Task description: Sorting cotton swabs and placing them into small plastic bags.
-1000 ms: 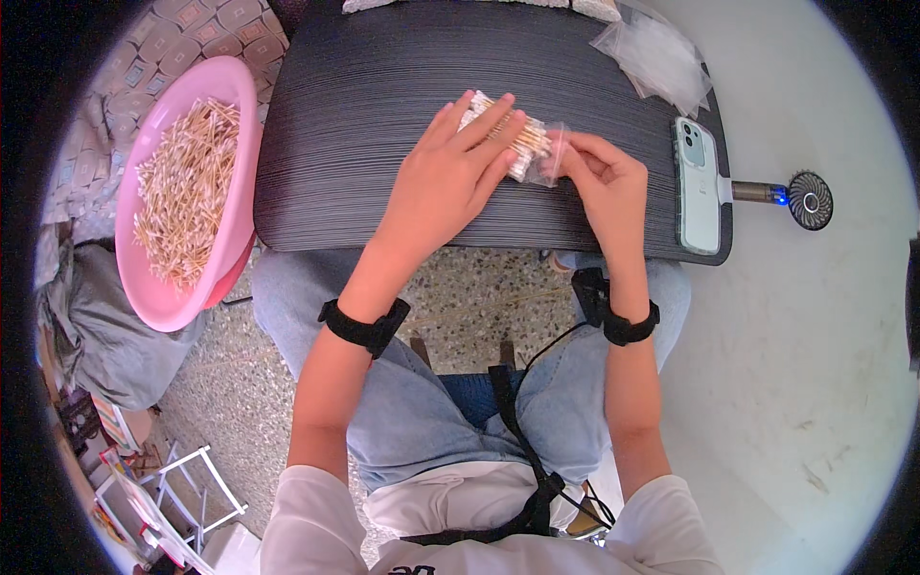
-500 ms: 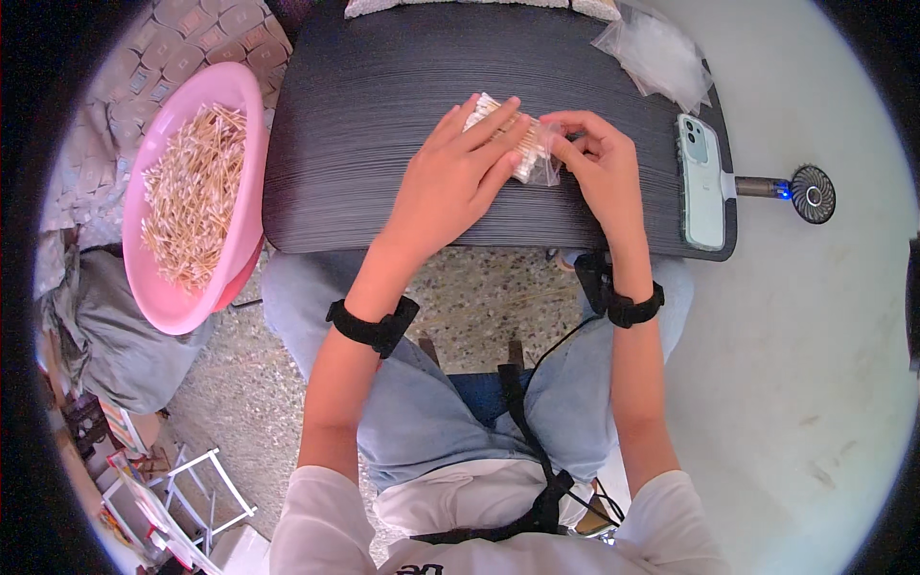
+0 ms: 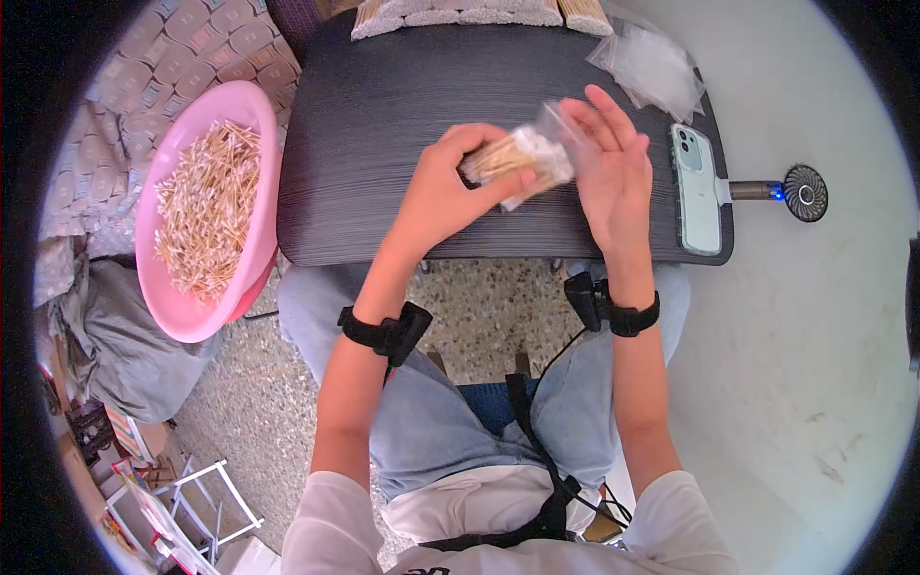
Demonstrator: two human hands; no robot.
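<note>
My left hand (image 3: pixel 446 182) grips a clear plastic bag of cotton swabs (image 3: pixel 522 165) above the dark table, thumb on the near side and fingers on the far side. White cotton tips and pale wooden sticks show through the plastic, partly blurred. The bag's loose clear end points toward my right hand (image 3: pixel 613 172), which is turned palm inward with fingers stretched out. The right fingers are beside that loose end; whether they touch it I cannot tell.
A pink basin (image 3: pixel 264 206) full of loose cotton swabs stands left of the dark table (image 3: pixel 364 125). Packed swab bundles (image 3: pixel 460 13) line the far edge. Empty clear bags (image 3: pixel 656 72) lie far right, near a phone (image 3: pixel 698 192) and a small fan (image 3: pixel 805 194).
The bag has been lifted and turned, with my left hand now clasping it from the side. My right hand has let go of the bag's end and opened its fingers.
</note>
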